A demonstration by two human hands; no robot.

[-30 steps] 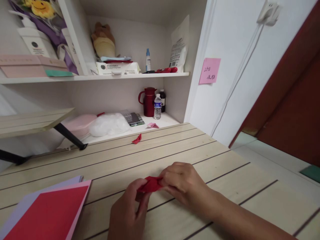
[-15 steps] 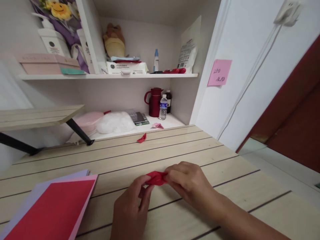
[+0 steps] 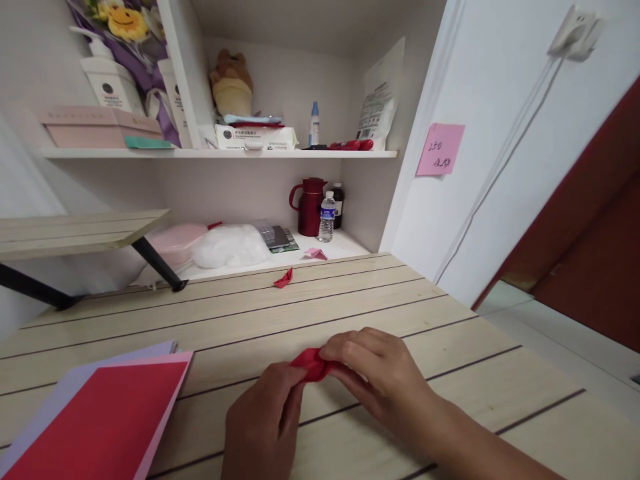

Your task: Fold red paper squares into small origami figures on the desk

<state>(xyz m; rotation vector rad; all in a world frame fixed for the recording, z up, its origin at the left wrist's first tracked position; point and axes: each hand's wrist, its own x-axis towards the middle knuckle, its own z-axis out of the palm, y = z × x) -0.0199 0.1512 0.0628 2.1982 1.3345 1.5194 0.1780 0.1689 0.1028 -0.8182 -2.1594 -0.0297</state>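
A small piece of folded red paper (image 3: pixel 313 366) is held just above the wooden tabletop, pinched from both sides. My left hand (image 3: pixel 265 417) grips its left end between thumb and fingers. On the right end, the fingers and thumb of my right hand (image 3: pixel 380 373) are closed, covering that part of the paper. Farther back on the table lies a small red folded paper boat (image 3: pixel 283 278). Sheets of coloured paper, with a red sheet (image 3: pixel 100 420) on top of pink and lilac ones, rest at the lower left.
Behind the table, a white shelf holds a dark red jug (image 3: pixel 311 207), a water bottle (image 3: pixel 327 217), a pink folded paper (image 3: pixel 315 254) and a white plastic bag (image 3: pixel 231 245). A small raised wooden stand (image 3: pixel 80 233) on black legs occupies the left side.
My right hand's fingers have shifted left over the red paper, covering more of it. The left thumb now presses on the paper's front, and the paper has tilted slightly.
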